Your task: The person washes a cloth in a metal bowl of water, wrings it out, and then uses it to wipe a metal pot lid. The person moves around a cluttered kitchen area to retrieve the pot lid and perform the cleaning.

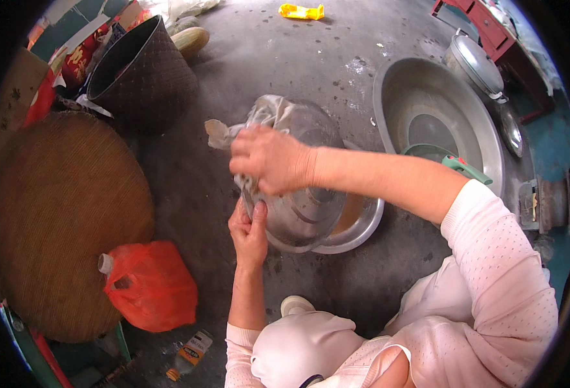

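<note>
A round metal basin or lid (304, 208) is tilted up in front of me, above another metal basin (374, 220) that holds brownish water. My left hand (251, 233) grips the near left rim of the tilted piece, thumb on top. Bunched in my right hand (273, 157) is a pale wet-looking cloth (270, 109), pressed against that same rim just above my left hand. Part of the cloth trails over the far side. My right hand is slightly blurred.
A large oval metal tub (391, 92) with a green-handled tool (467, 169) lies right, near a lidded pot (476, 63). Left are a dark woven basket (144, 82), a round brown board (67, 218), a red plastic bag (156, 286) and a bottle (190, 354). A yellow packet (301, 11) lies ahead.
</note>
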The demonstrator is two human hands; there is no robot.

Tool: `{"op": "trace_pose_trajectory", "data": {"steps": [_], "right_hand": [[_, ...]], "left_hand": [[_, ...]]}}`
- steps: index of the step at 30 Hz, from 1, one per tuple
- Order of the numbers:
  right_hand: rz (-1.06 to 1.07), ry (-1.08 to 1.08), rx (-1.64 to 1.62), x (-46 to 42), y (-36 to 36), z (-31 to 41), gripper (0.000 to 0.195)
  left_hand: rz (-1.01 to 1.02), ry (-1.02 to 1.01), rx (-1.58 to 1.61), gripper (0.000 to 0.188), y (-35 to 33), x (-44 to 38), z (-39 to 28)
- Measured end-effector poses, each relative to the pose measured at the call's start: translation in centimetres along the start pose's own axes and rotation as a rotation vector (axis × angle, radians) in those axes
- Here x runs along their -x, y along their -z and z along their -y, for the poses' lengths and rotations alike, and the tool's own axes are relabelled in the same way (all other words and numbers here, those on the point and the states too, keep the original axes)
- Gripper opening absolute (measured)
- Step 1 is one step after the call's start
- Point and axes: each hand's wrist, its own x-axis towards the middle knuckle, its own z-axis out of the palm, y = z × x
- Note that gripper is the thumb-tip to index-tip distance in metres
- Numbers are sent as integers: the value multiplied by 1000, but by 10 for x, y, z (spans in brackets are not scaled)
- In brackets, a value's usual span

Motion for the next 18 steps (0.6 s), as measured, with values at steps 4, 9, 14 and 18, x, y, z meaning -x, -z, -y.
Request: {"op": "trace_pose_trajectory", "data": {"steps": [4,9,14,18], "right_hand": [[-94,-354,-175,19,-7,-82,19],[-17,-194,-65,14,-20,-46,27],[114,265,-22,9,-9,15,24],[211,-94,-225,5,19,-56,19]], "left_hand": [[-53,4,-3,19,-9,3,-4],[-77,14,61,18,-3,9,11],[-102,-108,-61,17,-4,8,12],[-128,-129,-166,19,-15,10,-6]]}}
